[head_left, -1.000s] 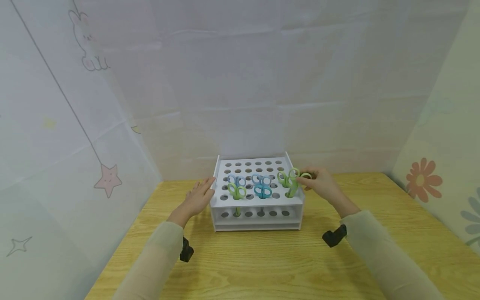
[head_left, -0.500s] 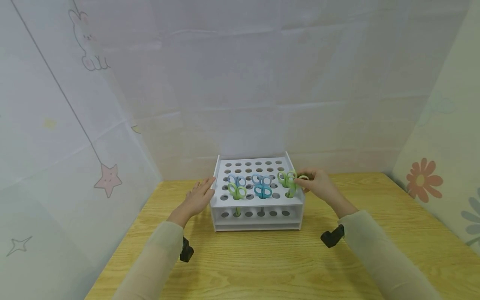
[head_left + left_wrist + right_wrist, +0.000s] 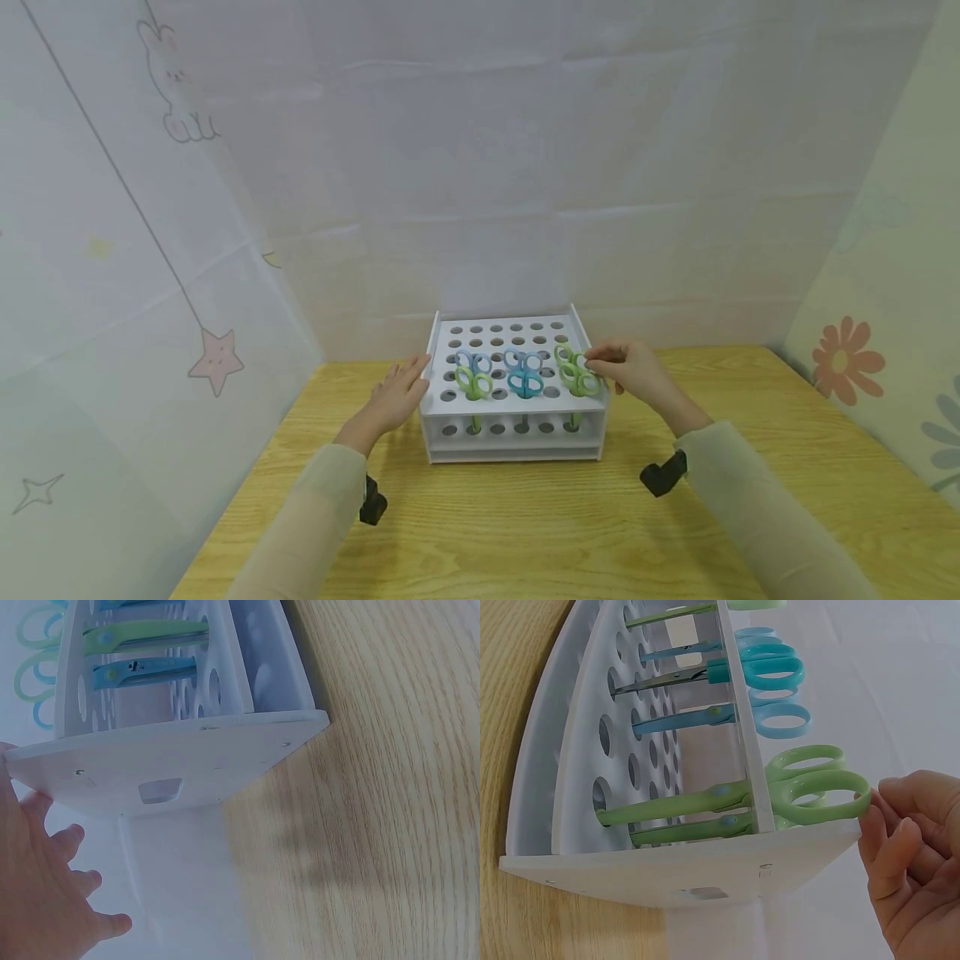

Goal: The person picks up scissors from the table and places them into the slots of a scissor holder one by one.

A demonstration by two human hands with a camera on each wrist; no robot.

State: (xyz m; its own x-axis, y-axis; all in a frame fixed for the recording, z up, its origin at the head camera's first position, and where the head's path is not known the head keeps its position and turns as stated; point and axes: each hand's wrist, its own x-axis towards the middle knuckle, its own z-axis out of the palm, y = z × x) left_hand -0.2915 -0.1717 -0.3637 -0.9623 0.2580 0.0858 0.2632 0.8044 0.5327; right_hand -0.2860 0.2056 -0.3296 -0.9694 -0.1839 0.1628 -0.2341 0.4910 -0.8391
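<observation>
A white tiered rack (image 3: 517, 405) with rows of round holes stands on the table. My right hand (image 3: 632, 371) is at its front right corner. Thumb and fingertips pinch the outer handle rim of green scissors (image 3: 817, 799), whose blades pass down through both tiers in the right wrist view. Close behind them stand other green scissors (image 3: 697, 829). My left hand (image 3: 397, 393) rests against the rack's left upper edge with fingers extended. Green scissors (image 3: 474, 383), teal scissors (image 3: 526, 383) and two pairs of light blue scissors stand handles up in other holes.
The wooden table (image 3: 480, 533) spreads in front of the rack and to both sides. A pale cloth wall (image 3: 480, 208) rises close behind it, and printed cloth hangs at left and right.
The green scissors in my right hand have gone down into the front right hole, and their blades now show in the lower tier. My left hand has stayed put.
</observation>
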